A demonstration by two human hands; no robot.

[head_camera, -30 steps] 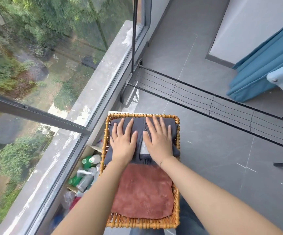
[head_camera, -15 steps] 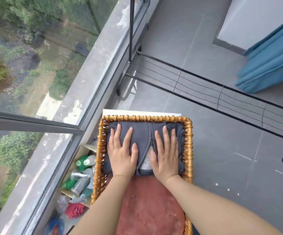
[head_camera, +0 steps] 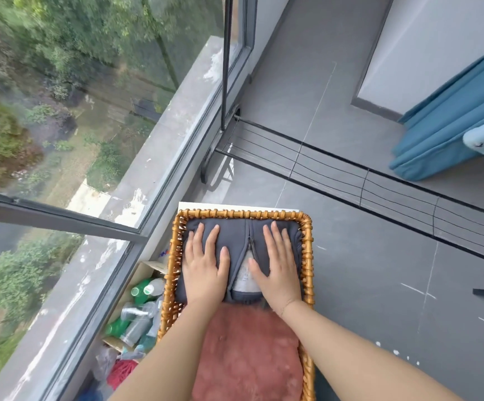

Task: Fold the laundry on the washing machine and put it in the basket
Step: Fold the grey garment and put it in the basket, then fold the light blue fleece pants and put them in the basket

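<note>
Far left, a glass window [head_camera: 61, 117] over greenery; below it near the sill, a box of bottles [head_camera: 139, 311] just left of the wicker basket [head_camera: 169, 285]. Inside the basket's far half, a folded dark grey zip garment [head_camera: 235, 235], with left hand [head_camera: 204, 270] and right hand [head_camera: 278, 267] pressed flat on it, fingers straight and slightly spread, gripping nothing; in the near half, a folded rust-red towel [head_camera: 249, 354]. Further right, a black drying rack [head_camera: 365, 183] across grey floor tiles and a blue curtain [head_camera: 449, 123] at far right.

basket [head_camera: 308, 241]: woven wicker, glossy
hoodie [head_camera: 235, 235]: grey matt cloth, metal zip
towel [head_camera: 249, 351]: rust-red fluffy cloth
floor [head_camera: 350, 270]: matt grey tile
rack [head_camera: 362, 183]: black metal
</note>
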